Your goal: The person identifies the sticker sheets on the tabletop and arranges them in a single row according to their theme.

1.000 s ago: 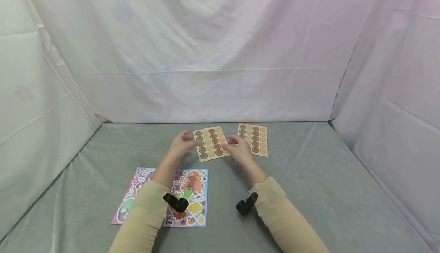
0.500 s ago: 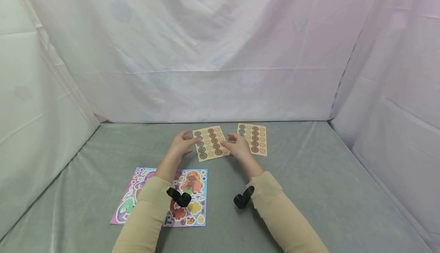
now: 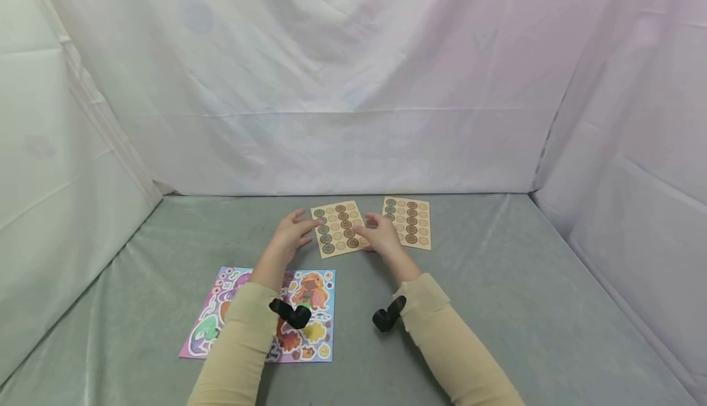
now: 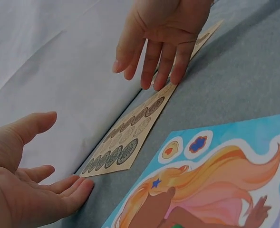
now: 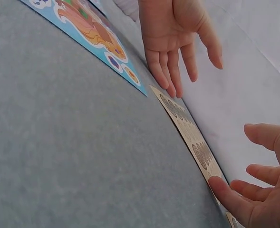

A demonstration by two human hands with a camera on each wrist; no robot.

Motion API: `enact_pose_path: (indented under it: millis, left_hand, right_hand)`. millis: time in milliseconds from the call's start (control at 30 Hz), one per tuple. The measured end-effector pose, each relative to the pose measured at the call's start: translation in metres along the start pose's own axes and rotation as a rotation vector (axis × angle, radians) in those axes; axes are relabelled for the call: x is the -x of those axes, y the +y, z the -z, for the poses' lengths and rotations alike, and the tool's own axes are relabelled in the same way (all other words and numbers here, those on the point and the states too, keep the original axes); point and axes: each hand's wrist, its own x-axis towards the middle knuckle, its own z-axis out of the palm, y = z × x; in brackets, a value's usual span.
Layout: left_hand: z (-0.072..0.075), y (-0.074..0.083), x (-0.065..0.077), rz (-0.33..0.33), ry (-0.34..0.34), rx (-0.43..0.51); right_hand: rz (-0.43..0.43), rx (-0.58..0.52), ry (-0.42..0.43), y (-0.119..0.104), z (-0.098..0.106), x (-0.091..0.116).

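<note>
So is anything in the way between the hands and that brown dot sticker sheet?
Nothing visible. The left hand and right hand sit open at either side of the dot sticker sheet, fingertips right at its edges.

I see grey cloth-covered table, surface slightly wrinkled, white drapes closing it in at back and both sides. Three sheets lie flat on it. Tan sheet of round stickers sits mid-table, turned slightly askew. Second tan sticker sheet lies just beside it to right, narrow strip of cloth between them. Colourful cartoon sticker sheet lies nearer me on left, apart from both tan sheets, partly hidden under sleeve.
</note>
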Motion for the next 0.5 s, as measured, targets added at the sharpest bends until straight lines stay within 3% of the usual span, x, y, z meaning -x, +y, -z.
enact_pose_path:
  millis: [500]
  left_hand:
    - [-0.0032, -0.0004, 0.0052, 0.040, -0.002, 0.179]
  right_hand:
    - [-0.018, -0.138, -0.009, 0.0023, -0.0035, 0.0022]
